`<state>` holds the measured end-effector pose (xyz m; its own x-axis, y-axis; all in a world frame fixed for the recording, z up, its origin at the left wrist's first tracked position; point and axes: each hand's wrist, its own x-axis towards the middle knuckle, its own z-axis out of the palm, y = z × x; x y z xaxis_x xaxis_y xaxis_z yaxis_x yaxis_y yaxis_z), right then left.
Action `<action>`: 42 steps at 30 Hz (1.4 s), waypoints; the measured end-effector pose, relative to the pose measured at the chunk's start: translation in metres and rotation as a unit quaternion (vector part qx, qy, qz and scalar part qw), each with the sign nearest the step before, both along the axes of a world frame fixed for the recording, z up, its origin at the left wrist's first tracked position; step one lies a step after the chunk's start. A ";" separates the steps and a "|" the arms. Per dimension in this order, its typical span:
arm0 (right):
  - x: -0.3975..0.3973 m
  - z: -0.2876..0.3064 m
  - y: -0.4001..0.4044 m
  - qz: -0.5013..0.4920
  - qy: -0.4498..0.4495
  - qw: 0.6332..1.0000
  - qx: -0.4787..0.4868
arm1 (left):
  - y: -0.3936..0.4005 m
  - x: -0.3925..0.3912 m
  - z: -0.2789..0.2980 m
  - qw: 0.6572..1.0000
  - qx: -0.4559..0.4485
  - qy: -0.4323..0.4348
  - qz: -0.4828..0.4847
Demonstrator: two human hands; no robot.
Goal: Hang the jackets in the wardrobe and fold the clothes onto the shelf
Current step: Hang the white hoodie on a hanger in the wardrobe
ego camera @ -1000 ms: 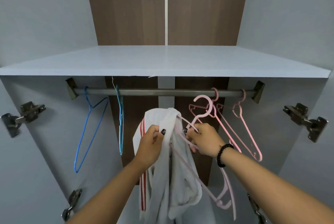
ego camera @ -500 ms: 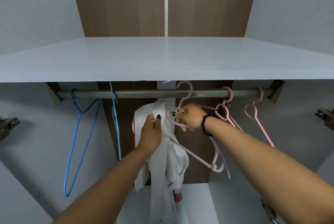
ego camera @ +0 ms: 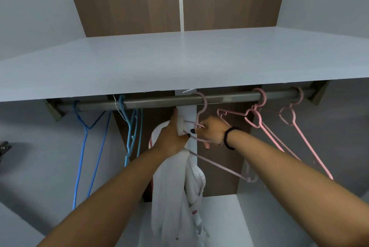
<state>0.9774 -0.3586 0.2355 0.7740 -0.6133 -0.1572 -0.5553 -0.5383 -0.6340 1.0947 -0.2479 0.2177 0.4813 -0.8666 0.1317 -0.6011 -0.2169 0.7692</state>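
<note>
White fabric fills the near centre: a white jacket point(ego camera: 175, 191) hangs in a long limp fall, its long axis vertical, collar end up at the hands and lower end trailing toward the wardrobe floor panel point(ego camera: 219, 212). A thin red trim shows along its left edge and a small striped cuff low on the right.

Both forearms reach up from the bottom corners. The left hand point(ego camera: 171, 137) grips the bunched collar, fingers curled round the cloth with one finger pointing straight up toward the rail. The right hand point(ego camera: 211, 131), a black bead bracelet point(ego camera: 229, 137) on its wrist, curls its fingers round the neck of a pink hanger point(ego camera: 217, 167). That hanger's hook is over the rail; its long arm slopes down and to the right, away from the jacket, ending near the brown back panel.

Behind the hands, the grey hanging rail point(ego camera: 229, 99) runs left to right just under the front edge of the pale shelf point(ego camera: 179, 63), leaving only a slim gap above it. Two blue hangers point(ego camera: 83, 157) and point(ego camera: 131, 133) hang left of the jacket with open rail between; two more pink hangers point(ego camera: 265, 133) and point(ego camera: 299, 131) hang to the right, close to the held one.
</note>
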 end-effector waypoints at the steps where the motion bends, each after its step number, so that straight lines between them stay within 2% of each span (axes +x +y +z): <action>1: 0.000 0.000 -0.001 0.005 0.000 1.000 -0.003 | -0.006 0.004 0.001 0.998 0.031 -0.040 -0.022; 4: 0.000 -0.001 -0.002 0.021 -0.001 1.000 -0.017 | -0.021 0.017 0.003 0.978 0.115 -0.163 -0.060; 7: 0.002 -0.006 -0.006 0.022 -0.004 1.000 -0.022 | -0.028 0.023 0.010 0.955 0.143 -0.242 -0.098; 9: 0.001 -0.007 -0.008 0.018 -0.017 1.000 -0.002 | -0.032 0.025 0.018 0.908 0.183 -0.361 -0.109; 11: 0.000 -0.004 -0.004 0.019 -0.024 0.999 0.029 | -0.032 0.027 0.021 0.842 0.207 -0.487 -0.103; 13: -0.004 -0.003 -0.005 0.019 -0.038 0.995 0.091 | -0.033 0.027 0.022 0.802 0.206 -0.550 -0.107; 15: -0.015 -0.008 -0.012 0.025 -0.065 0.979 0.194 | -0.032 0.030 0.024 0.781 0.204 -0.580 -0.110; 17: -0.035 -0.024 -0.027 0.014 -0.108 0.947 0.304 | -0.030 0.036 0.024 0.766 0.214 -0.596 -0.107; 19: -0.056 -0.049 -0.043 -0.038 -0.150 0.915 0.372 | -0.026 0.039 0.022 0.767 0.225 -0.593 -0.097; 23: -0.049 -0.114 -0.057 -0.125 -0.082 0.928 0.340 | -0.028 0.038 0.023 0.774 0.275 -0.563 -0.092; 26: -0.012 -0.142 -0.053 -0.088 -0.077 0.939 0.323 | -0.027 0.033 0.026 0.781 0.286 -0.548 -0.088; 30: 0.029 -0.146 -0.029 0.024 -0.099 0.978 0.181 | -0.021 0.026 0.032 0.765 0.310 -0.559 -0.074; 34: 0.053 -0.174 -0.009 0.073 -0.137 0.978 0.142 | -0.019 0.022 0.031 0.781 0.320 -0.532 -0.062; 37: 0.063 -0.202 0.005 0.020 -0.145 0.968 0.206 | -0.023 0.021 0.027 0.795 0.322 -0.509 -0.070; 42: 0.065 -0.250 0.010 -0.059 -0.076 0.983 0.160 | -0.025 0.025 0.024 0.803 0.308 -0.505 -0.070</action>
